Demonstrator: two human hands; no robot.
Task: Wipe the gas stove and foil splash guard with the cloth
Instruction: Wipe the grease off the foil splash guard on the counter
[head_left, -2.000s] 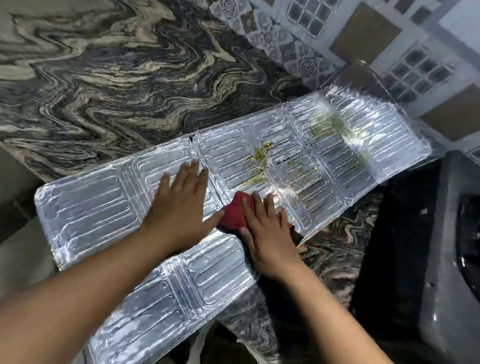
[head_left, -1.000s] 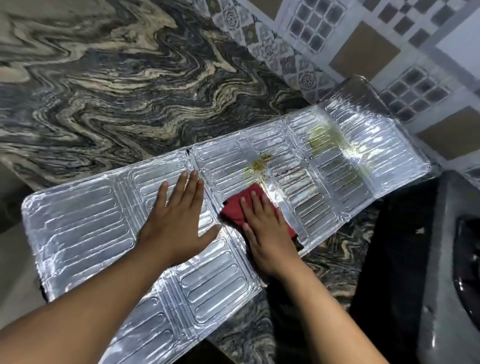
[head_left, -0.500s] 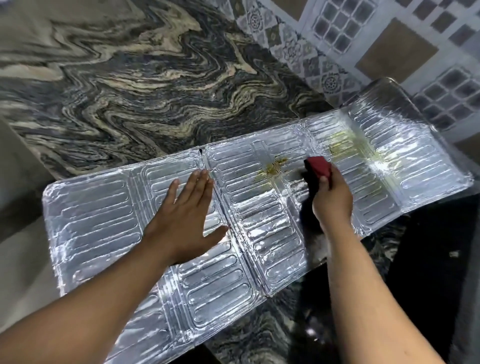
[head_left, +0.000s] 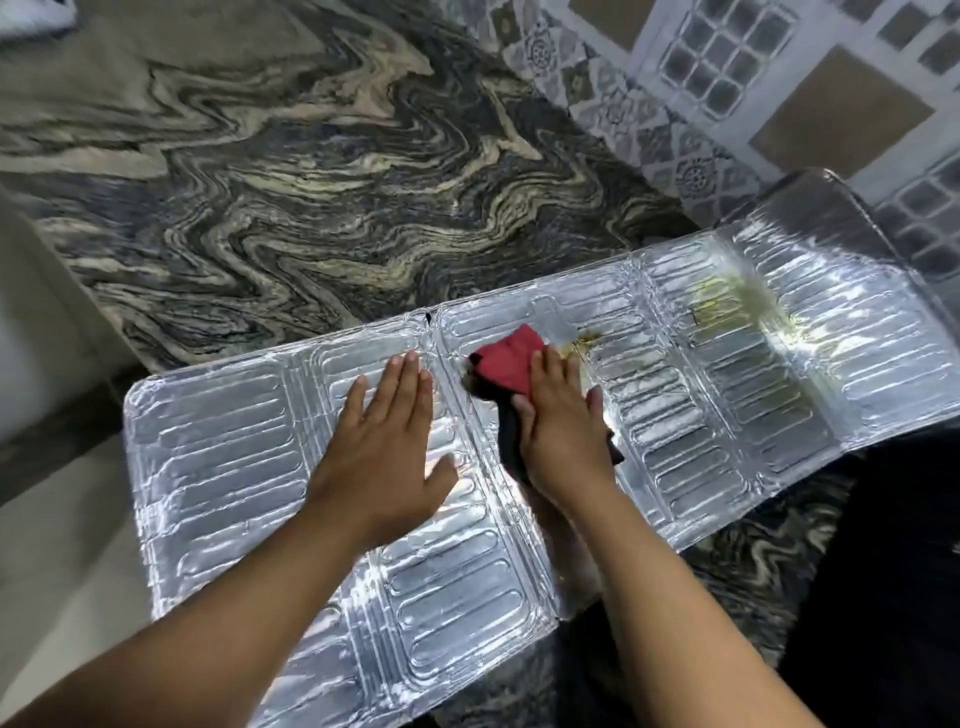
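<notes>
The ribbed foil splash guard (head_left: 218, 457) lies flat across the marble counter, its near edge hanging past the counter's front. My left hand (head_left: 384, 452) rests flat on the guard's middle-left panel, fingers spread. My right hand (head_left: 561, 421) presses a red cloth (head_left: 506, 356) onto the middle panel, just left of a small yellow-brown grease stain (head_left: 589, 340). A larger yellowish stain (head_left: 727, 306) marks a panel further right. The cloth's dark part trails under my right palm. The gas stove is out of view.
The wavy grey and cream marble counter (head_left: 311, 208) stretches behind the guard. A patterned tiled wall (head_left: 753, 78) rises at the back right. A dark area (head_left: 893, 571) fills the lower right, beyond the guard's right end.
My right hand has drawn the cloth back left from the right-hand stained panel to the middle panel. The middle stain looks smaller. My left hand has stayed flat on the guard.
</notes>
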